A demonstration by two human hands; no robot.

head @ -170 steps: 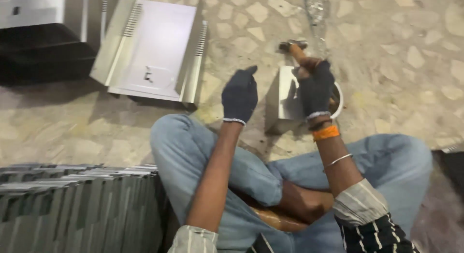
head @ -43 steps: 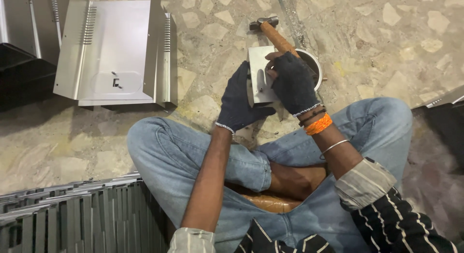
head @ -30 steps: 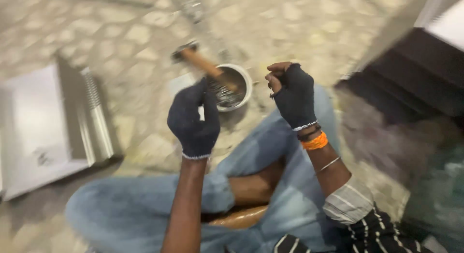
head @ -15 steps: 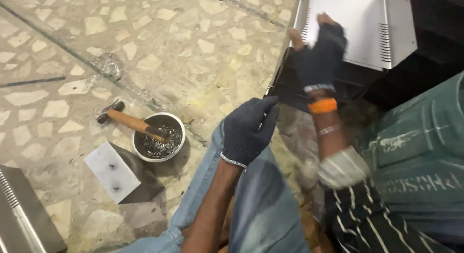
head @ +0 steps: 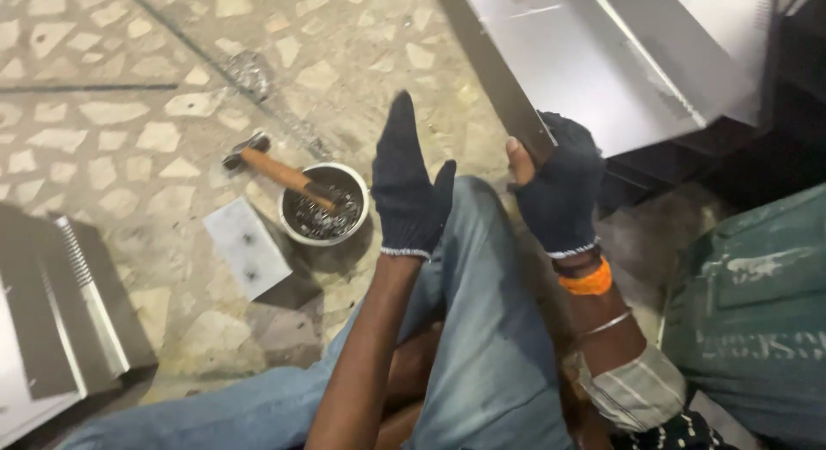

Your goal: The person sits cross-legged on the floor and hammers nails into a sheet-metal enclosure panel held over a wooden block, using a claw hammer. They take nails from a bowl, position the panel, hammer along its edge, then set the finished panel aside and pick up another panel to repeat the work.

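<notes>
Head view: compared with half a second ago my view has swung, so the metal panel point(head: 619, 63) that sat at the far right now fills the far right and centre, and the bowl and hammer have slid from the near left toward the middle. My right hand point(head: 557, 192), in a dark fingerless glove, was reaching up at the panel's corner then; now it is clamped on the panel's near left edge, thumb tip bare against the rim. My left hand point(head: 411, 192), also gloved, hangs flat with fingers together and straight, gripping nothing, just left of the right hand and above my knee.

The panel is a pale grey folded sheet, smooth and shiny, with a dark turned-down flange along its left side and a slotted strip at its far right corner. It lies tilted over a dark stack at the right.

Left of my hands the steel bowl point(head: 325, 205) of small fasteners stands on the stone floor point(head: 129, 89), the wooden-handled hammer point(head: 280, 170) lying across its rim, a small flat plate point(head: 248, 249) just beside it. Another panel point(head: 60, 312) lies at the near left edge. Open floor shows far left; a green crate point(head: 757, 312) crowds the near right
</notes>
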